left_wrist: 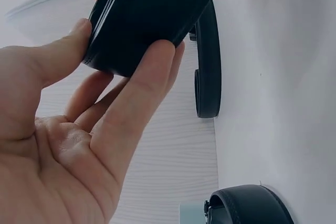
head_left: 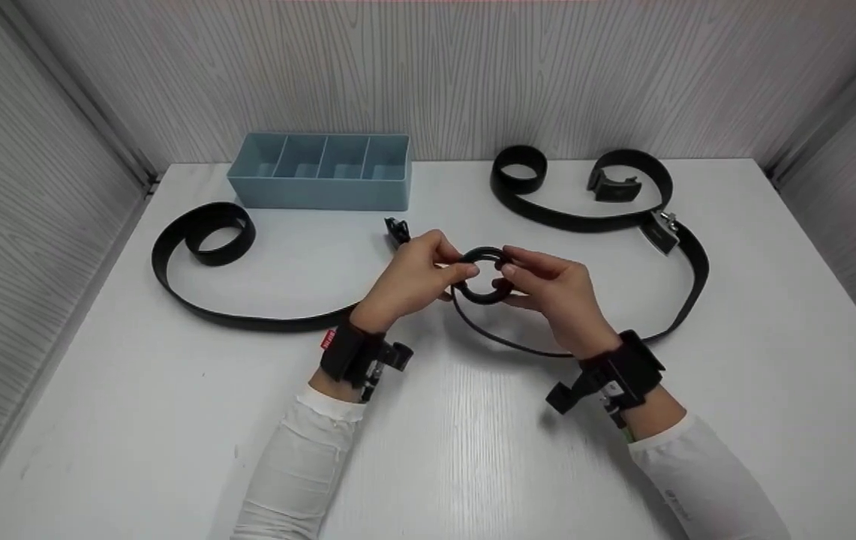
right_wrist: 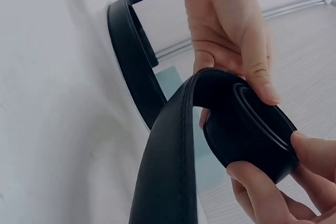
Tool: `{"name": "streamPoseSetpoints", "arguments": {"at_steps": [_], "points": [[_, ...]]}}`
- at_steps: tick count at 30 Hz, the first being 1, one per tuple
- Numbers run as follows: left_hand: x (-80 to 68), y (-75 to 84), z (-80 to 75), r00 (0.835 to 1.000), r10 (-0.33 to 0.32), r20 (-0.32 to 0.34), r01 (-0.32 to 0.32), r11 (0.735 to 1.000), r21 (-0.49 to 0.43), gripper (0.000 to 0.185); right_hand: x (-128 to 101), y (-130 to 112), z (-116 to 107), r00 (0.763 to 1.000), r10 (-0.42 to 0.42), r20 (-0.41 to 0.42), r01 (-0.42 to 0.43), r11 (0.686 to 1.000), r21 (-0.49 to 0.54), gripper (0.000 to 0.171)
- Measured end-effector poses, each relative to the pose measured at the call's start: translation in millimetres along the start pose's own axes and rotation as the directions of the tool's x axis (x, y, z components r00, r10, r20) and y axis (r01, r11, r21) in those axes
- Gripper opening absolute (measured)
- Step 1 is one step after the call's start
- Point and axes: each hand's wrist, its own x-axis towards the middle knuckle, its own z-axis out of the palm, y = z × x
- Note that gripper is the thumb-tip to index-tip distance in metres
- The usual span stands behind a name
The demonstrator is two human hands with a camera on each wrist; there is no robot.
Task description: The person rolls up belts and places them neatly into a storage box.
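Observation:
Both hands hold a black belt rolled into a tight coil [head_left: 482, 274] just above the middle of the white table [head_left: 428, 435]. My left hand [head_left: 452, 274] pinches the coil's left side between thumb and fingers [left_wrist: 152, 72]. My right hand [head_left: 509, 276] grips the right side, its fingertips [right_wrist: 252, 182] curled on the coil's rim [right_wrist: 247, 129]. The belt's loose strap [right_wrist: 168, 171] runs from the coil toward me, then curves right to a buckle [head_left: 659, 231].
A blue divided tray [head_left: 322, 171] stands at the back left. A second black belt [head_left: 210, 232] lies looped on the left, its end near a buckle [head_left: 396, 229]. A third belt [head_left: 521, 169] curls at the back right. Grey walls close three sides.

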Motion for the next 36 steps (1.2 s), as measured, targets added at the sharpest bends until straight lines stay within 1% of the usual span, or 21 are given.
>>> {"name": "streamPoseSetpoints", "arguments": {"at_steps": [2, 6, 9, 12, 15, 17, 19, 23, 27, 30, 33, 36], "points": [[0.0, -0.4, 0.3, 1.0, 0.008, -0.002, -0.008, 1.0, -0.003, 0.02, 0.2, 0.4, 0.4, 1.0, 0.004, -0.005, -0.004, 1.0, 0.008, 0.046], [-0.6, -0.3, -1.2, 1.0, 0.031, 0.005, -0.031, 0.999, 0.027, 0.017, -0.1, -1.0, -1.0, 1.0, -0.005, 0.029, 0.005, 1.0, -0.025, 0.045], [-1.8, 0.9, -3.8, 0.998, 0.051, 0.045, -0.054, 0.996, 0.071, 0.017, -1.3, -5.0, -3.3, 0.996, -0.011, 0.085, 0.02, 0.994, -0.104, 0.043], [-2.7, 1.4, -6.0, 0.992, 0.064, 0.11, -0.078, 0.989, 0.129, 0.017, -2.7, -10.2, -5.8, 0.988, 0.011, 0.152, 0.024, 0.974, -0.226, 0.039], [-2.6, -0.1, -6.5, 0.983, 0.067, 0.171, -0.099, 0.978, 0.184, 0.017, -2.7, -13.7, -7.6, 0.977, 0.061, 0.202, 0.009, 0.944, -0.33, 0.037], [-2.3, -0.9, -6.0, 0.979, 0.066, 0.191, -0.106, 0.972, 0.209, 0.018, -2.1, -14.2, -8.4, 0.973, 0.094, 0.212, -0.011, 0.932, -0.362, 0.037], [-2.0, -1.5, -5.4, 0.979, 0.063, 0.193, -0.106, 0.969, 0.223, 0.018, -1.5, -13.9, -8.7, 0.971, 0.109, 0.212, -0.024, 0.929, -0.37, 0.037], [-2.0, -1.0, -4.2, 0.987, 0.042, 0.157, -0.073, 0.978, 0.195, 0.018, -1.1, -12.2, -7.8, 0.979, 0.084, 0.186, -0.02, 0.946, -0.323, 0.037], [-1.5, 0.4, -2.6, 0.996, 0.025, 0.091, -0.035, 0.994, 0.107, 0.02, -0.8, -10.3, -5.9, 0.991, 0.024, 0.135, 0.009, 0.971, -0.24, 0.038], [-1.2, 0.8, -1.5, 0.999, 0.015, 0.045, -0.016, 0.999, 0.032, 0.021, -0.9, -8.2, -5.0, 0.996, -0.011, 0.089, 0.026, 0.986, -0.163, 0.039], [-1.0, 0.2, -0.9, 0.999, 0.015, 0.028, -0.015, 1.0, -0.007, 0.02, -0.8, -6.4, -4.7, 0.998, -0.014, 0.059, 0.02, 0.995, -0.1, 0.04], [-1.1, 0.1, -1.6, 0.999, 0.037, 0.031, -0.037, 0.999, -0.006, 0.019, 0.2, -6.6, -5.4, 0.997, -0.006, 0.072, 0.012, 0.997, -0.082, 0.042]]}}
